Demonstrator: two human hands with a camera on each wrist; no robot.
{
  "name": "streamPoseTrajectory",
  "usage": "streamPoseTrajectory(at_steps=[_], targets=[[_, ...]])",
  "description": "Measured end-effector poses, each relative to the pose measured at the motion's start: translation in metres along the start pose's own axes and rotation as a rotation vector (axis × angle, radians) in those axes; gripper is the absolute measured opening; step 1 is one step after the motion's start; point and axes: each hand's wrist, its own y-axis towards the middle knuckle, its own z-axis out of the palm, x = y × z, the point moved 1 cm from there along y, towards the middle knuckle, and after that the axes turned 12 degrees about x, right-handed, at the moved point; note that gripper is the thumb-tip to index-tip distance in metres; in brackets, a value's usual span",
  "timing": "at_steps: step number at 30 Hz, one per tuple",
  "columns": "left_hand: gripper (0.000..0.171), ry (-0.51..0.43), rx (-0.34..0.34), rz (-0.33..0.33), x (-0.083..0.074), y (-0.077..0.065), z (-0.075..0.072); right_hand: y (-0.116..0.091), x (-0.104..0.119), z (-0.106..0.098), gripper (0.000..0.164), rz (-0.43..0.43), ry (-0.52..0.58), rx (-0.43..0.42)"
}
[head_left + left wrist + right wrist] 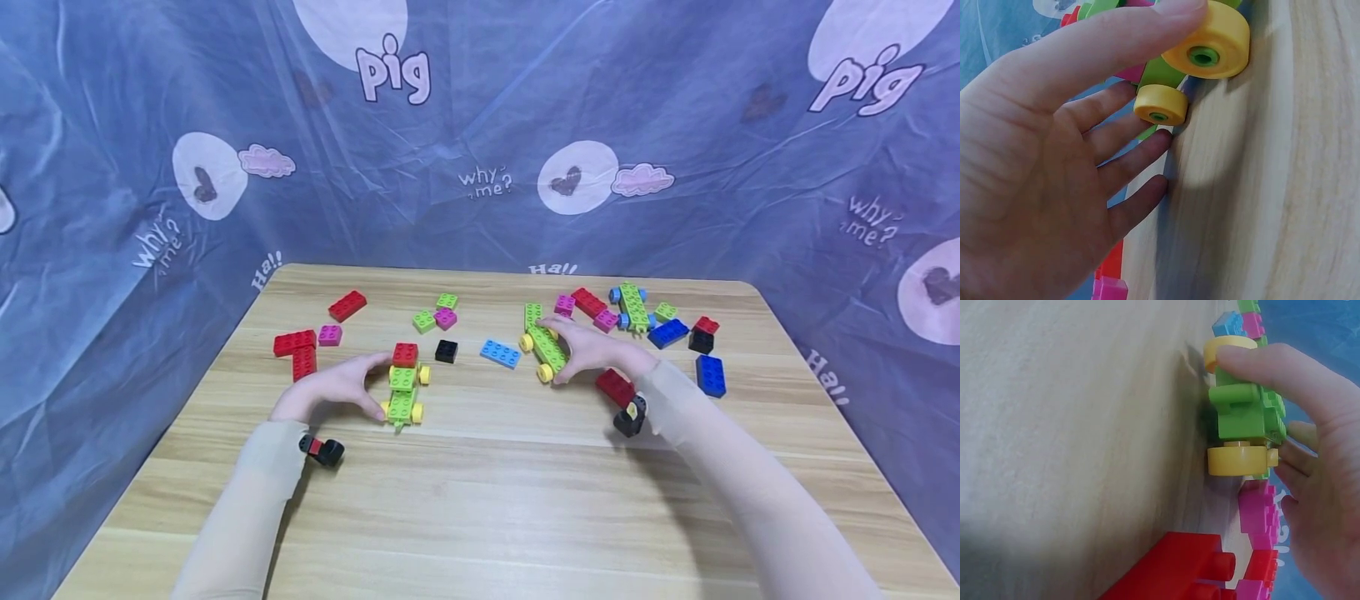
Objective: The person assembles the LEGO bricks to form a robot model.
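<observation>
On the left, a green toy car base (401,408) with yellow wheels carries a green brick (402,379) and a red brick (406,355). My left hand (341,385) holds it from its left side. In the left wrist view, the thumb (1129,37) lies against a yellow wheel (1210,47); the other fingertips reach toward the farther wheel. Right of centre, my right hand (588,343) grips a second green toy car base (546,348) with yellow wheels. Its thumb (1254,362) rests at one wheel, and its other fingers are partly hidden behind the car.
Between the cars lie a light blue brick (500,353) and a black brick (446,351). Red bricks (303,360) lie at left. A green car base with blue wheels (633,308) stands at back right, near blue bricks (710,376). A red brick (617,387) lies beside my right wrist.
</observation>
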Motion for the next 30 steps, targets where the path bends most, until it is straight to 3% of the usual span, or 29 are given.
streamPoseTrajectory(at_steps=[6, 11, 17, 26, 30], targets=[[0.114, -0.041, 0.013, -0.018, -0.003, -0.001, -0.001, -0.004, 0.001, -0.001, 0.107, -0.042, 0.001, -0.028], [0.110, -0.041, -0.011, 0.014, -0.007, -0.008, -0.008, -0.008, 0.007, 0.000, 0.108, -0.071, -0.002, -0.045], [0.091, 0.106, -0.169, 0.056, -0.019, -0.016, -0.018, -0.015, 0.013, 0.002, 0.108, -0.078, 0.016, -0.073], [0.071, 0.126, -0.421, 0.015, -0.060, -0.015, -0.024, -0.021, 0.019, 0.008, 0.113, -0.018, 0.032, -0.104], [0.056, 0.117, -0.523, 0.051, -0.079, -0.008, -0.019, -0.022, 0.024, 0.010, 0.116, -0.011, 0.049, -0.131]])
